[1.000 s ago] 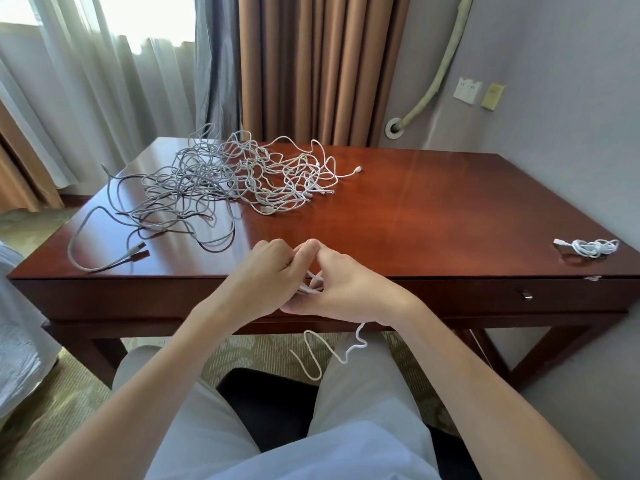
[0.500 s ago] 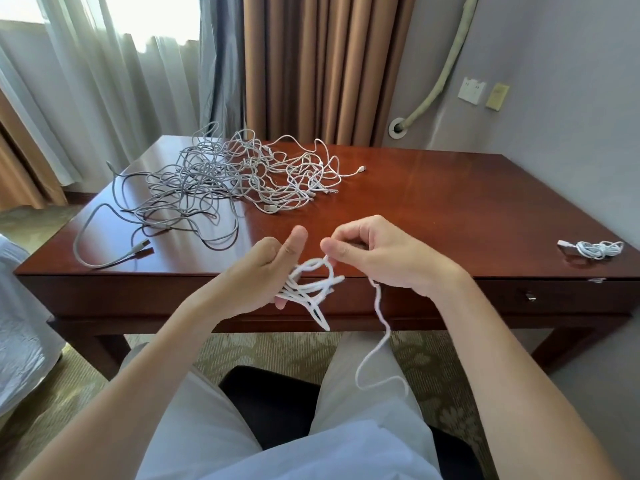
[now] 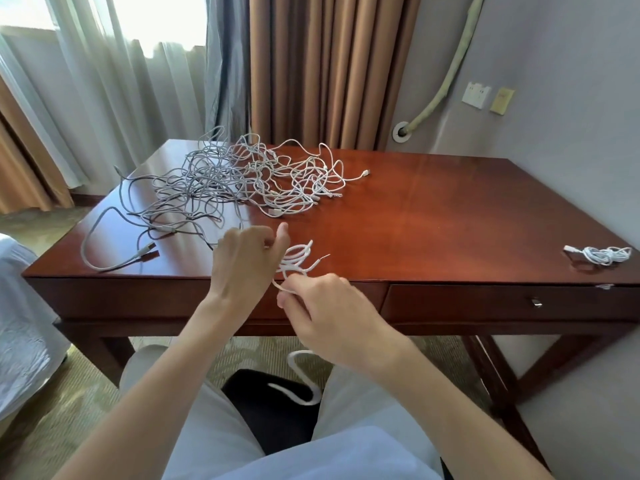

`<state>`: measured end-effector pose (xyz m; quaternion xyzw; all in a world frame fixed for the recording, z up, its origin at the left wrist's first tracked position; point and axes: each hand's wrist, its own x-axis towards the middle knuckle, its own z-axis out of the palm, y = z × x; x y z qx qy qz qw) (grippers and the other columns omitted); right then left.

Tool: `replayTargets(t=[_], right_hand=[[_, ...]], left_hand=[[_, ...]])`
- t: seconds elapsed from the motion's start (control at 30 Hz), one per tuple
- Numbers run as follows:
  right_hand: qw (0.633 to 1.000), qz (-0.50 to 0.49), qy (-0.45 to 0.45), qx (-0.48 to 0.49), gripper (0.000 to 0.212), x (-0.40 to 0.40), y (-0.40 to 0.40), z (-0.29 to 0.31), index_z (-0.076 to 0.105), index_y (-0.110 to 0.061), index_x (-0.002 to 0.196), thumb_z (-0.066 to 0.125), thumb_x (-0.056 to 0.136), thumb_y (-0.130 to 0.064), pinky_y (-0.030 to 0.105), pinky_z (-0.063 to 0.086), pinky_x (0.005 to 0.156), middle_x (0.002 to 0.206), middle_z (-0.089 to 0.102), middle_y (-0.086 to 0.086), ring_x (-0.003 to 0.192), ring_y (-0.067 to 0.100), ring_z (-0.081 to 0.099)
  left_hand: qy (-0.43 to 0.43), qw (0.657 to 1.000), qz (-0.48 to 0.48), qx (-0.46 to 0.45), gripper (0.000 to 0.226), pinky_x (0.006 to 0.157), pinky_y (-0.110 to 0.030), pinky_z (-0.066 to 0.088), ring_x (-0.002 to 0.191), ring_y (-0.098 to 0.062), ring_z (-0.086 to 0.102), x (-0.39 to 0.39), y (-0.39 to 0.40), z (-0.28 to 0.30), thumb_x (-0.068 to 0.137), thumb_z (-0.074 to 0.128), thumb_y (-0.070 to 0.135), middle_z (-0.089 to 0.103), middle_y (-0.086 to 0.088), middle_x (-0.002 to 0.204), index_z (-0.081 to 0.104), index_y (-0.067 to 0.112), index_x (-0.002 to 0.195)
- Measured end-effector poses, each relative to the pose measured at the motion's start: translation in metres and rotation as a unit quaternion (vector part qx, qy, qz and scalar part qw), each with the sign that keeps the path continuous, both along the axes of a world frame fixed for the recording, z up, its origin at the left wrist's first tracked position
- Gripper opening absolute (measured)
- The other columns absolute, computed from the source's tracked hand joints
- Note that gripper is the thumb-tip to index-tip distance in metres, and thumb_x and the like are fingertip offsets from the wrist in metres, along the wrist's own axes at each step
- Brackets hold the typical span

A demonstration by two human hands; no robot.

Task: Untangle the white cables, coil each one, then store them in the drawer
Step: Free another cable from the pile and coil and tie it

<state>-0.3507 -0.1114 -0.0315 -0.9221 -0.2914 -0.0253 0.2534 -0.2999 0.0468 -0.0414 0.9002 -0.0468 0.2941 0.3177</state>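
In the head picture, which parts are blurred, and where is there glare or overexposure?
Head view: the window behind the sheer curtain is blown out white; a soft sheen lies on the desk top; the right hand and the white cable it coils are motion-blurred; straight edges bow from the wide-angle lens.

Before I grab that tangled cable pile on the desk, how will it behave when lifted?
The tangled pile looks floppy: thin strands loop loosely. It will probably rise as one clump, since loops interlock. Likely light, though trailing ends such as the grey cable may drag across the desk.
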Motion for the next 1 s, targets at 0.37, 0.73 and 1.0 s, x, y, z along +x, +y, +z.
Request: replayTargets(t=[0.37, 0.73, 1.0], right_hand=[[0.933, 0.051, 0.131, 0.331, 0.011, 0.049, -0.033, 0.032, 0.075, 0.001, 0.095, 0.065, 0.097, -0.003, 0.015, 0.053, 0.071, 0.076, 0.075, -0.005, 0.073, 0.002, 0.067], [0.998, 0.025, -0.024, 0.062, 0.027, 0.001, 0.001, -0.004, 0.070, -0.013, 0.105, 0.048, 0.107, -0.028, 0.035, 0.049, 0.068, 0.072, 0.067, -0.009, 0.065, 0.013, 0.065], [0.975, 0.021, 0.025, 0.219, 0.014, 0.028, -0.037, 0.042, 0.079, -0.008, 0.087, 0.083, 0.084, -0.021, 0.009, 0.039, 0.057, 0.049, 0.057, -0.025, 0.048, -0.001, 0.055]], left_hand=[[0.076, 0.912, -0.292, -0.278, 0.076, 0.034, -0.018, 0.022, 0.028, -0.012, 0.028, -0.022, -0.016, 0.015, 0.106, 0.029, 0.043, 0.029, -0.013, 0.036, 0.034, -0.002, 0.045], [-0.074, 0.997, 0.016, -0.031, 0.070, 0.043, -0.031, 0.037, 0.030, -0.023, 0.040, 0.006, 0.001, -0.005, 0.109, 0.027, 0.032, 0.037, -0.001, 0.033, 0.031, 0.015, 0.041], [-0.015, 0.982, -0.170, 0.076, 0.075, 0.043, -0.024, 0.032, 0.040, -0.021, 0.049, -0.002, -0.009, -0.001, 0.106, 0.026, 0.041, 0.043, -0.001, 0.035, 0.050, 0.006, 0.044]])
